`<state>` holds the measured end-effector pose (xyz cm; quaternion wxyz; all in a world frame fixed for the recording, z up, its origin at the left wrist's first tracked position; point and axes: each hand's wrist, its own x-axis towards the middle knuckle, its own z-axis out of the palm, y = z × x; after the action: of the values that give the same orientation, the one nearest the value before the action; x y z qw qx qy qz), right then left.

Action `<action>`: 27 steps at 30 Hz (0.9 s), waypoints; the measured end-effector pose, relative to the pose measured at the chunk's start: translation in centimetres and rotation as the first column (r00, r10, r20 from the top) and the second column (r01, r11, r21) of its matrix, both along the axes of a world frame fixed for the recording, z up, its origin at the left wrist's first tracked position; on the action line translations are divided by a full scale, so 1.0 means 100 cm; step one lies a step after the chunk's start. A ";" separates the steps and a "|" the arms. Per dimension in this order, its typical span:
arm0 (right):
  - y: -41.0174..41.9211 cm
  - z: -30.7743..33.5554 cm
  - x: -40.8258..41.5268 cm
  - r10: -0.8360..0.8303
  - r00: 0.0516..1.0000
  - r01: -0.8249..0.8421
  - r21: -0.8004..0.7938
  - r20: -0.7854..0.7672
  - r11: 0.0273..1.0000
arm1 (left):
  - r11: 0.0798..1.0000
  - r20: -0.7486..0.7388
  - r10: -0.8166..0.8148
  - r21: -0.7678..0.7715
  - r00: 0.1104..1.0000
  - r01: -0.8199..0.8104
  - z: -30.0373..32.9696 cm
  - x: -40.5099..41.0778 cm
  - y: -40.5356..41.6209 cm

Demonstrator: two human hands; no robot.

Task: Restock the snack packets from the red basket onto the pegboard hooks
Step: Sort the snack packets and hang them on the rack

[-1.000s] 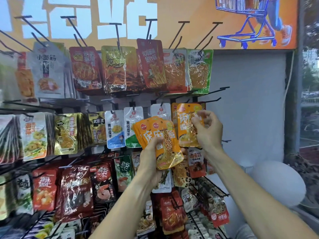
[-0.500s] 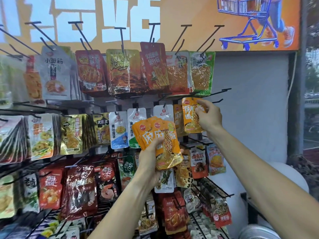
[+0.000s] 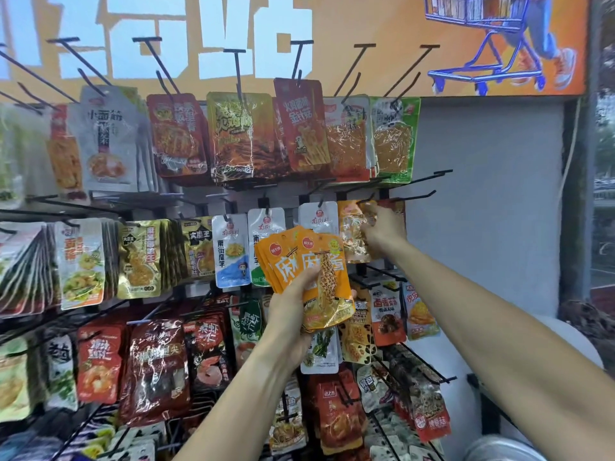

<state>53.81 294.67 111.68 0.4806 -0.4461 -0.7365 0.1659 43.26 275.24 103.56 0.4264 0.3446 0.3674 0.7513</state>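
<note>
- Rack (image 3: 419, 357): black wire hooks in rows, crowded with hanging snack packs from the left edge to past the middle; several top hooks bare
- Banner (image 3: 382, 31) above: orange, white lettering, blue trolley drawing at right
- Wall (image 3: 492, 201) right of the rack: pale grey, plain; a window strip at the far right edge
- Left hand (image 3: 291, 309): raised mid-frame, fingers curled round the lower part of a fanned stack (image 3: 311, 271) of orange packets, thumb across the front one
- Packet (image 3: 354, 232): orange, hanging at a middle-row hook (image 3: 366, 198), just right of the stack
- Right hand (image 3: 382, 226): fingers pinch this packet's upper right edge; image blurred here, exact finger placement unclear
</note>
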 end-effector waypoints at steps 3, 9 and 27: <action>-0.010 -0.010 0.007 -0.037 0.998 0.038 0.028 -0.049 0.999 | 1.000 0.010 0.017 -0.003 1.000 -0.017 -0.004 -0.003 0.002; -0.089 -0.057 0.033 0.266 0.861 -0.287 0.017 -0.434 0.958 | 0.999 0.003 0.032 -0.023 0.999 -0.032 -0.003 0.002 0.008; -0.045 -0.009 0.031 0.211 0.775 -0.210 0.072 -0.596 0.975 | 0.995 -0.027 -0.104 -0.002 0.994 0.104 0.006 0.008 0.003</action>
<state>56.91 290.15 110.78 0.6677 -0.2852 -0.5916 0.3505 44.08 275.56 104.16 0.4599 0.3735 0.3548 0.7233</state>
